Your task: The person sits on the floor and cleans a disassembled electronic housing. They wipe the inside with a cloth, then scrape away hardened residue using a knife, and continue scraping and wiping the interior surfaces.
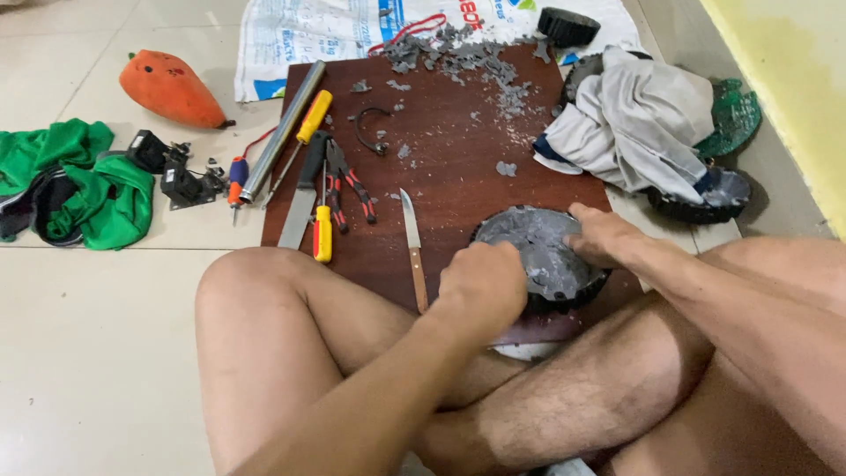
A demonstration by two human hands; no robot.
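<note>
Both hands on a round black dish (548, 264) caked with grey crust, sitting at the near edge of a dark wooden board (441, 167) on the floor, between the crossed legs. Left hand (480, 286) curled tight over the near rim, steadying; whether it grips a tool cannot be told. Right hand (604, 236) laid on the far rim, fingers bent and narrow, pressing on the crust. Looks like the scraping-out step, partway along. Likely calls next for a firm hold and prying under the remaining grey layer. Just left of the dish, a knife (412, 247) lying loose. Further out, pliers (345, 183), yellow-handled screwdrivers (322, 231), a metal tube (284, 130). Grey chips (467, 57) scattered at the board's far end; a crumpled cloth (630, 123) to the right.
</note>
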